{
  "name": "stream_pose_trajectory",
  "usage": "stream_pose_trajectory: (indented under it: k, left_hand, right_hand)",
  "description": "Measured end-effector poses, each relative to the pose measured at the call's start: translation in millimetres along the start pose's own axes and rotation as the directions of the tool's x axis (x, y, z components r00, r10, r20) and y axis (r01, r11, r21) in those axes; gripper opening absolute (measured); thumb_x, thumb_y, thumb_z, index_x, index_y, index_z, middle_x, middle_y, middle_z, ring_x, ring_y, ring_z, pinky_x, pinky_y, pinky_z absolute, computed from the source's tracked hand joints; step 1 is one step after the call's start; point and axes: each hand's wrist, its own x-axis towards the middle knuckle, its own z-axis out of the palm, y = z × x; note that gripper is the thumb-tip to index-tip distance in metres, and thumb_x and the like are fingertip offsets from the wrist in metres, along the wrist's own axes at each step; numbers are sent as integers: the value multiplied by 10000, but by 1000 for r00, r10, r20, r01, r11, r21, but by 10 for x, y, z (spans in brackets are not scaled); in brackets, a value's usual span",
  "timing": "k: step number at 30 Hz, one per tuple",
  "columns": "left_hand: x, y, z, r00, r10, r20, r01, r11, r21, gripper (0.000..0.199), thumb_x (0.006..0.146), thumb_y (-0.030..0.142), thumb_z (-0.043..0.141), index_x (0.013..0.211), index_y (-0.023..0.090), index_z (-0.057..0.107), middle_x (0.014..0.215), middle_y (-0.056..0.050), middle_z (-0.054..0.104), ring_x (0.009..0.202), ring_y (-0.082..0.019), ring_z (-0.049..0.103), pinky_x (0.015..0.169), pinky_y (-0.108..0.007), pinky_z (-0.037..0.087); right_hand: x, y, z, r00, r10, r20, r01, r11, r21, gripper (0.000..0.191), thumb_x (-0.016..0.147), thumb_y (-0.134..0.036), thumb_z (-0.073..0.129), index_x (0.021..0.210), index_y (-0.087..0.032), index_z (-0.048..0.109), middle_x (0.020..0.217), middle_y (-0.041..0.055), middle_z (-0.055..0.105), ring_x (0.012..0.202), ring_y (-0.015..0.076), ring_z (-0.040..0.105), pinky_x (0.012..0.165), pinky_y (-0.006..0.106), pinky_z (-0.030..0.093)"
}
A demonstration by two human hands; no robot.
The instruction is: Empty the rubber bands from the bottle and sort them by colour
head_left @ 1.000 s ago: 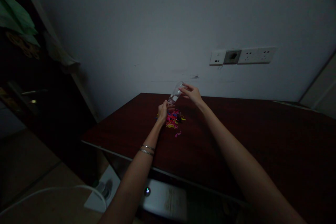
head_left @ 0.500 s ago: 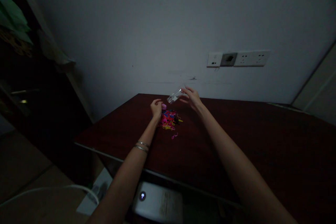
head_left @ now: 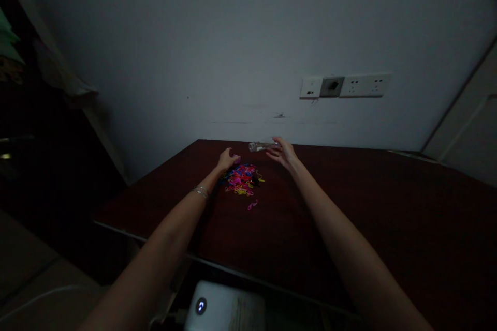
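Colourful bits (head_left: 239, 180) are lying heaped out, right hand (head_left: 287, 155)'s gripping an empty-looking bottle (head_left: 261, 147), can't tell if left hand (head_left: 225, 159)'s holding anything.

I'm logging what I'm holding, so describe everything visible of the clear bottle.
The clear bottle looks like plastic or glass, see-through with a whitish patch. The right hand grips one end, holding it nearly level near the back of the table, its free end pointing left. Whether it's capped can't be made out.

One clear bottle (head_left: 254, 147); one table (head_left: 330, 191); one grey wall plate (head_left: 332, 86); one loose pink piece (head_left: 252, 205); heaped pieces (head_left: 240, 178) uncountable.
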Motion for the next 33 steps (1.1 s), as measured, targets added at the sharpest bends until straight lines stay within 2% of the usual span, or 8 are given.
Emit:
stream_pose_trajectory:
  k: [4, 8, 13, 15, 18, 23, 28, 33]
  left_hand:
    - [100, -41, 31, 994, 35, 104, -44, 995, 91, 637, 602, 277, 699, 1186, 102, 514, 1104, -143, 600, 1009, -236, 558, 847, -273, 407]
    - [164, -59, 28, 979, 37, 198, -72, 983, 171, 425, 561, 238, 710, 966, 134, 641, 993, -105, 645, 928, -229, 587, 791, -259, 424]
    - [160, -13, 61, 986, -85, 146, 100, 990, -100, 264, 507, 243, 738, 730, 142, 640, 762, -61, 654, 765, -190, 601, 663, -246, 438]
    - [163, 49, 79, 969, -195, 150, 238, 899, -368, 253, 560, 306, 712, 731, 144, 621, 717, -46, 639, 700, -157, 595, 604, -228, 434]
    - [185, 184, 90, 911, -348, 222, 399, 606, -688, 214, 651, 345, 644, 729, 157, 577, 657, -13, 599, 609, -103, 577, 555, -195, 425]
    - [208, 382, 142, 829, -361, 428, 528, 252, -811, 205, 722, 322, 595, 644, 160, 495, 552, 20, 525, 514, -71, 541, 552, -193, 449]
    - [182, 435, 279, 812, -317, 490, 549, 131, -826, 242, 773, 367, 559, 662, 161, 499, 485, 35, 464, 491, -78, 531, 532, -197, 460]
    - [155, 424, 293, 837, -243, 491, 534, 159, -831, 266, 811, 411, 513, 802, 145, 537, 594, -1, 554, 531, -86, 568, 544, -201, 483]
  right_hand:
    - [68, 86, -23, 998, 49, -26, -49, 999, 0, 162, 672, -269, 638, 741, -204, 507, 598, -16, 541, 545, 103, 555, 494, 213, 476]
    - [118, 164, -52, 996, 72, 54, -70, 997, -38, 137, 652, -237, 641, 739, -193, 544, 612, -6, 576, 558, 104, 567, 517, 215, 472]
    - [164, 257, -63, 984, 20, 175, -2, 995, -101, 146, 628, -187, 635, 731, -185, 532, 701, -4, 619, 630, 115, 597, 577, 243, 487]
    - [211, 295, -54, 988, -34, 151, 48, 994, -93, 220, 608, -193, 652, 766, -201, 500, 747, -14, 624, 650, 120, 603, 585, 254, 492]
    - [314, 345, -34, 987, -155, 51, 161, 975, -153, 399, 533, -192, 703, 844, -221, 454, 753, -34, 599, 640, 120, 595, 567, 245, 486]
    - [406, 383, -18, 905, -423, 47, 413, 847, -336, 480, 465, -245, 739, 849, -212, 453, 749, -39, 551, 674, 117, 555, 596, 222, 457]
    - [330, 380, -3, 865, -469, 181, 501, 783, -369, 463, 508, -261, 711, 879, -214, 438, 805, -26, 550, 699, 119, 550, 677, 243, 448]
    - [277, 356, -19, 797, -525, 297, 602, 653, -459, 419, 549, -245, 681, 894, -213, 445, 874, 0, 538, 812, 151, 536, 773, 288, 433]
